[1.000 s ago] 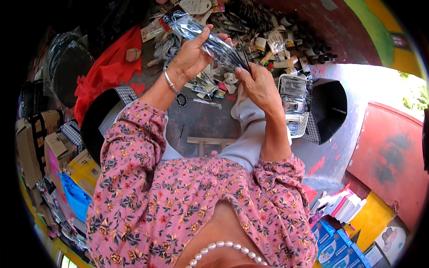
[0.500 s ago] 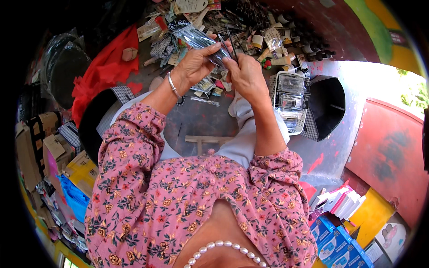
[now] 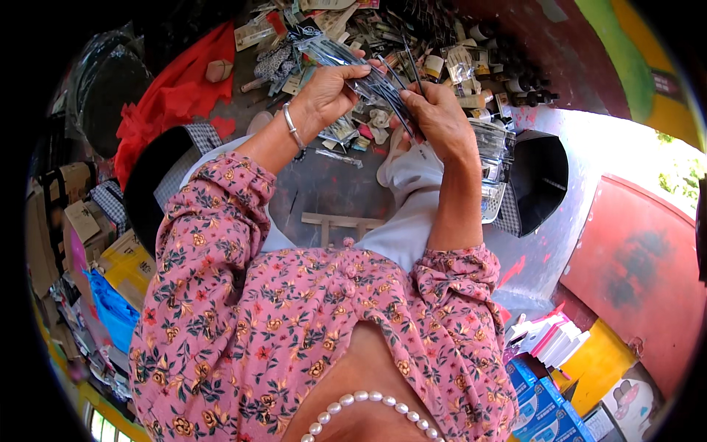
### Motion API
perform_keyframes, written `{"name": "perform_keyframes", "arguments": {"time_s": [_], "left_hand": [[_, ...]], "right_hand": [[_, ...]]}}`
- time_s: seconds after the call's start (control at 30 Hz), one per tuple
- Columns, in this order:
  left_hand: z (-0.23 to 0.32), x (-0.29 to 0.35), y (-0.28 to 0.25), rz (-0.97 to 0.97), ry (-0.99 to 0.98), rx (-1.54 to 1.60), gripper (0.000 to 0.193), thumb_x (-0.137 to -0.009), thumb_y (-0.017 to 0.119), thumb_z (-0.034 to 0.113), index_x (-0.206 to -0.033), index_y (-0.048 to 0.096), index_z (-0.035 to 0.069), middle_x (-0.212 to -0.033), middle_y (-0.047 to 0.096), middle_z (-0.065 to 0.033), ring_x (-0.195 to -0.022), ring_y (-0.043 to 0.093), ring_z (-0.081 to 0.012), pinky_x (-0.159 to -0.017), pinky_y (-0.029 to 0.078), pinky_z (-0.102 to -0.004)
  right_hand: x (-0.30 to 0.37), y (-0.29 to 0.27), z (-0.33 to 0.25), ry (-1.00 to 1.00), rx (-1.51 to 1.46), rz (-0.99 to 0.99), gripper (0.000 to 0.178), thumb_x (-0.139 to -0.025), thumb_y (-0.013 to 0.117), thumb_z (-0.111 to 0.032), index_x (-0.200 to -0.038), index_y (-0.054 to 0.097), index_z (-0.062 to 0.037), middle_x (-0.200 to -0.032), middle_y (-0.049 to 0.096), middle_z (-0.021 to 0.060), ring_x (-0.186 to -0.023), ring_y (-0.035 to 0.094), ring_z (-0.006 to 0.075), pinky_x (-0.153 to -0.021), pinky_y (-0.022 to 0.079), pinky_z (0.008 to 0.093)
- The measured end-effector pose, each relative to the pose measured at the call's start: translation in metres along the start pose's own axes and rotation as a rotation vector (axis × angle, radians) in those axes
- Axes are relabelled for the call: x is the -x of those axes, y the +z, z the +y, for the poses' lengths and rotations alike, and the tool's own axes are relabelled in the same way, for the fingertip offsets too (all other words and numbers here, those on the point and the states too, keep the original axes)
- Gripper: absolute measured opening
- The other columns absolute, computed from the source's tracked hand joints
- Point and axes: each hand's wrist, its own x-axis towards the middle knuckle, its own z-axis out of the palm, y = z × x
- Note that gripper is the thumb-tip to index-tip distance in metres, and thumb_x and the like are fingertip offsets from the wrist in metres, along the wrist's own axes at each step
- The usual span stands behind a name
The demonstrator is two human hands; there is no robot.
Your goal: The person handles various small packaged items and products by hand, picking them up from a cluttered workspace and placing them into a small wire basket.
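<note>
My left hand and my right hand are raised together over my lap, both gripping a bundle of clear plastic packets with dark contents. The left hand pinches the bundle from above with a silver bangle on its wrist. The right hand's fingers close on the bundle's lower end, and thin dark strips stick up from it. Pink floral sleeves cover both arms. What the packets contain is too small to tell.
A heap of small packets and little bottles lies on the floor ahead. A red cloth lies left, a black container and clear plastic trays right, and blue boxes lower right. A small wooden stool stands below my knees.
Both hands have drawn closer together and a little lower toward me, still holding the packet bundle, which has shifted in their grip. The view has tilted slightly.
</note>
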Motion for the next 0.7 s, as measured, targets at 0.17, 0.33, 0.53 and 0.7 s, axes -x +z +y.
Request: {"name": "perform_keyframes", "arguments": {"time_s": [0.17, 0.33, 0.53, 0.7], "left_hand": [[0.000, -0.002, 0.001, 0.020, 0.010, 0.032, 0.024, -0.079, 0.049, -0.008, -0.101, 0.045, 0.000, -0.096, 0.056, -0.0181, -0.100, 0.055, -0.0305, -0.089, 0.046, -0.0437], [0.001, -0.004, -0.004, -0.006, 0.011, 0.066, 0.027, -0.079, 0.048, -0.010, -0.102, 0.042, 0.001, -0.093, 0.057, -0.0191, -0.094, 0.057, -0.0309, -0.085, 0.049, -0.0401], [0.000, -0.004, -0.004, -0.075, 0.070, 0.019, 0.027, -0.080, 0.049, -0.008, -0.103, 0.040, 0.003, -0.094, 0.058, -0.0204, -0.093, 0.058, -0.0297, -0.084, 0.050, -0.0370], [0.000, 0.002, 0.004, -0.082, 0.060, -0.017, 0.022, -0.080, 0.054, -0.004, -0.100, 0.047, 0.003, -0.094, 0.059, -0.0152, -0.092, 0.059, -0.0239, -0.085, 0.049, -0.0314]], "right_hand": [[-0.001, 0.003, 0.000, 0.013, 0.028, 0.086, 0.022, -0.088, 0.046, -0.019, -0.090, 0.053, 0.0010, -0.061, 0.059, 0.0059, -0.040, 0.046, 0.0072, -0.036, 0.034, 0.0202], [0.001, 0.006, -0.004, -0.011, 0.151, 0.176, 0.024, -0.086, 0.048, -0.020, -0.090, 0.055, 0.0023, -0.062, 0.058, 0.0078, -0.043, 0.050, 0.0121, -0.040, 0.038, 0.0247], [-0.012, 0.008, 0.018, -0.315, 0.547, 0.362, 0.024, -0.085, 0.049, -0.024, -0.093, 0.057, -0.0030, -0.076, 0.059, 0.0174, -0.071, 0.059, 0.0322, -0.063, 0.045, 0.0408], [-0.009, 0.021, 0.012, -0.353, 0.738, 0.492, 0.021, -0.086, 0.049, -0.023, -0.094, 0.058, -0.0066, -0.079, 0.056, 0.0159, -0.078, 0.054, 0.0361, -0.067, 0.042, 0.0423]]}}
